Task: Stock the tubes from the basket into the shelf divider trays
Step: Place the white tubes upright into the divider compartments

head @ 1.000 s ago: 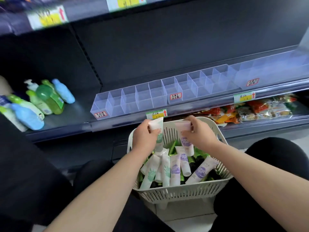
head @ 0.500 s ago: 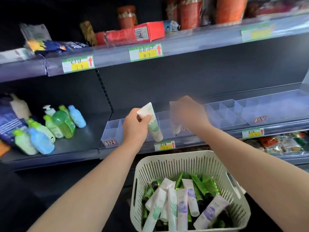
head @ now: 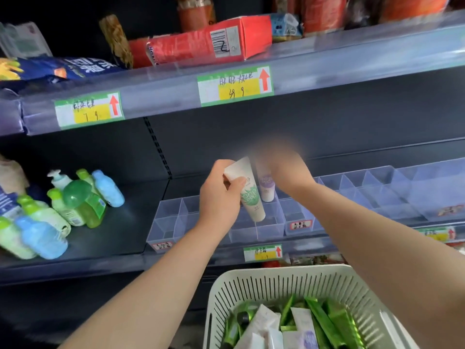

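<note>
My left hand [head: 221, 195] grips a white tube with a green print [head: 251, 197], cap end down, over the clear divider tray [head: 168, 222] on the middle shelf. My right hand [head: 281, 167], blurred, holds a white tube with a purple print [head: 266, 187] upright over a compartment just behind and to the right. The white slotted basket [head: 254, 288] sits at the bottom right and holds several green and white tubes [head: 314, 321].
Green and blue bottles [head: 83, 197] lie on the shelf to the left of the tray. A second clear tray [head: 412, 192] continues to the right. Boxes and packets fill the upper shelf [head: 201, 44]. Price labels line the shelf edges.
Both hands lifted a tube each out of the basket and carried them up to the divider tray. The view rose from the basket to the shelves.
</note>
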Demonstrator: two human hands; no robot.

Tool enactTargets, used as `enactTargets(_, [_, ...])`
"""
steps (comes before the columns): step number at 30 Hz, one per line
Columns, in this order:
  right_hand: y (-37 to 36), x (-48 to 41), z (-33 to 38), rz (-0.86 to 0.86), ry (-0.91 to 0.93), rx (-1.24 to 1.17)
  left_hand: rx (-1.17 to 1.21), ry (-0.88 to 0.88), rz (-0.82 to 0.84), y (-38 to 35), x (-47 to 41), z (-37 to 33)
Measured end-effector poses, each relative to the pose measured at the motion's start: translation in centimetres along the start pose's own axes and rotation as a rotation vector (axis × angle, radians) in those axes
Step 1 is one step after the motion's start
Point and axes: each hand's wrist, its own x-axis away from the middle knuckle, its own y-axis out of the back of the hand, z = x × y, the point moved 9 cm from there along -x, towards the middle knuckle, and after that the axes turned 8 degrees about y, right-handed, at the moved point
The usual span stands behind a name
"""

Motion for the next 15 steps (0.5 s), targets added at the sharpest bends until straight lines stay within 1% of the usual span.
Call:
enactTargets(6, [-3.5,-1.4,-1.4,0.198,0.081,0.195,-0.037,-0.023,0.052,-0.9,-1.7,1.0])
enactTargets(11, [-3.6,-1.8,-1.4,0.244,0.154,0.371,-0.056,-0.035,0.070,-1.5,-2.2,1.0])
enactTargets(15, [-2.6,-0.9,-1.5,0.232,0.198,0.464,-0.066,-0.057,0.087,-2.4,-2.6,0.0])
